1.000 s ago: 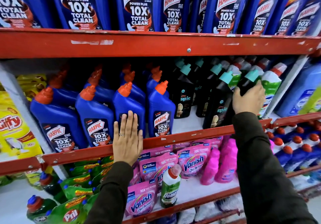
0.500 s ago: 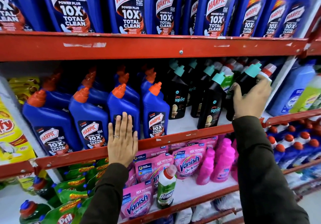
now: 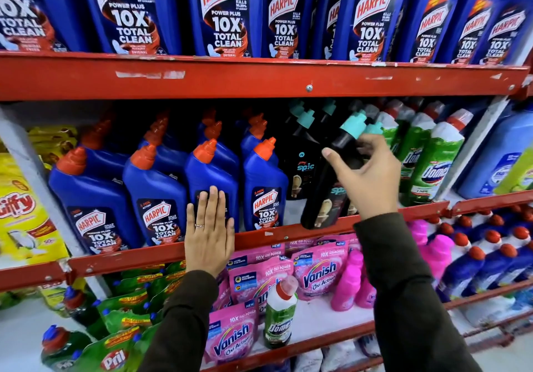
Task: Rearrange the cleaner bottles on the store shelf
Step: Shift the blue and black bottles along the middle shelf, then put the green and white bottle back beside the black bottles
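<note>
1. Bottles of cleaner crowded the middle shelf, blue Harpic bottles to the left and green Domex bottles to the right.
2. The right hand gripped a black Spic bottle around its upper body, thumb on the near side, fingers wrapped behind just below the teal cap.
3. That bottle leaned, cap tilted to the right, its base at the red front lip of the shelf, beside another black Spic bottle standing further back.
4. The left hand lay flat and open against the label of a blue Harpic bottle, holding nothing.
5. Judging by its size, the black bottle was likely full and fairly heavy, rigid plastic with a smooth, possibly slippery skin.
6. A hold around the narrower shoulder suited it best; the cap alone looked too small to carry the weight safely.
7. Tightly packed neighbours could topple if the base swung into them.
</note>
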Demonstrator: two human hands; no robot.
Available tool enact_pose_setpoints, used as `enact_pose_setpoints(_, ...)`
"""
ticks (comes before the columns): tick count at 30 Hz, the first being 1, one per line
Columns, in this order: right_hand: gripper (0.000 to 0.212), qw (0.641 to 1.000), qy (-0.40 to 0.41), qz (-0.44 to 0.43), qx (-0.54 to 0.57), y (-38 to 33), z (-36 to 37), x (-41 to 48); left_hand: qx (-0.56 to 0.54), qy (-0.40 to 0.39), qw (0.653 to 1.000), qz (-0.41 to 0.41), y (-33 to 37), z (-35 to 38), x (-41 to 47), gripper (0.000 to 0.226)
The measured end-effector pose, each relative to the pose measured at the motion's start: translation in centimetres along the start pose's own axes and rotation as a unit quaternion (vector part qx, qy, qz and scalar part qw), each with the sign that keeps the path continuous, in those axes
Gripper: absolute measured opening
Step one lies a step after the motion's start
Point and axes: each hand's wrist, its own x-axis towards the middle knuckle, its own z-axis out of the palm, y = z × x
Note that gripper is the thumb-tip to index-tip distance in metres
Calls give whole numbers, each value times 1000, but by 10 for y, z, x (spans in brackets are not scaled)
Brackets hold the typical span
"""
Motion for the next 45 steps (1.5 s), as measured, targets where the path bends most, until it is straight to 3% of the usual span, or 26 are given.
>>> enact_pose_setpoints(17,66,995,-33,-42,-79,4,49,-10,-4,-3,1000,-3,1,-2,3,78)
enact_pose_setpoints(23,87,998,-41,-43,-10,15,43,-26,-10,4,1000,0,2,-3,2,80)
enact_pose_setpoints(27,73,999,2,-44,23,25,44,-64,-9,5,1000,-2,2,-3,3,79)
enact_pose_setpoints(29,72,997,-68,-24,28,33,47,-92,-5,6,1000,2,2,-4,3,79)
enact_pose_setpoints(31,84,978,-204,48,4,47,50,-125,-3,-2,1000,-1,3,-5,4,79)
enact_pose_setpoints(34,103,910,-372,166,-73,72,56,-168,-1,-9,1000,-5,4,-8,4,81)
enact_pose_setpoints(36,101,869,-431,194,-143,83,61,-187,9,-12,1000,-8,5,-9,6,82)
enact_pose_setpoints(41,72,886,-393,192,-158,97,66,-205,19,-16,999,-29,6,-11,7,66)
enact_pose_setpoints(45,71,892,-380,198,-145,100,56,-193,27,-16,999,-23,6,-11,8,64)
